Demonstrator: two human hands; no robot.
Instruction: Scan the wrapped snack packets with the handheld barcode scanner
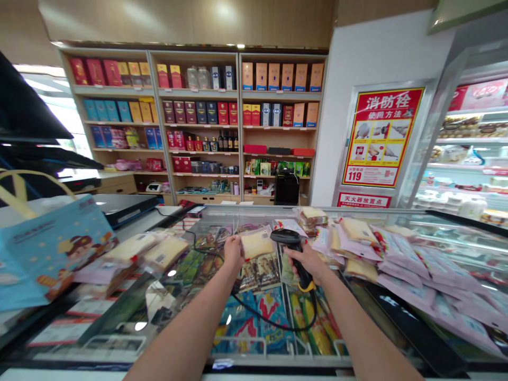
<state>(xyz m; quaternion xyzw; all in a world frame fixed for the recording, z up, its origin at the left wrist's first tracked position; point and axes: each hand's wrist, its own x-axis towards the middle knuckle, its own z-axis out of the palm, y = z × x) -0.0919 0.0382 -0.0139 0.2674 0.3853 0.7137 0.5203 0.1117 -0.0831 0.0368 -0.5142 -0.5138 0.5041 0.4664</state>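
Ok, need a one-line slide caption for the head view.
Left hand holds a plastic-wrapped bread pack beside the barcode scanner in the right hand, over a glass-topped freezer.

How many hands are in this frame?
2. The left hand holds a packet above the freezer; the right hand grips a barcode scanner beside it. No others show, though some could be hidden.

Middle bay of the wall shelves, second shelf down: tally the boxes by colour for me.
Dark red boxes: 3
Navy boxes: 2
Bright red boxes: 2
Total: 7
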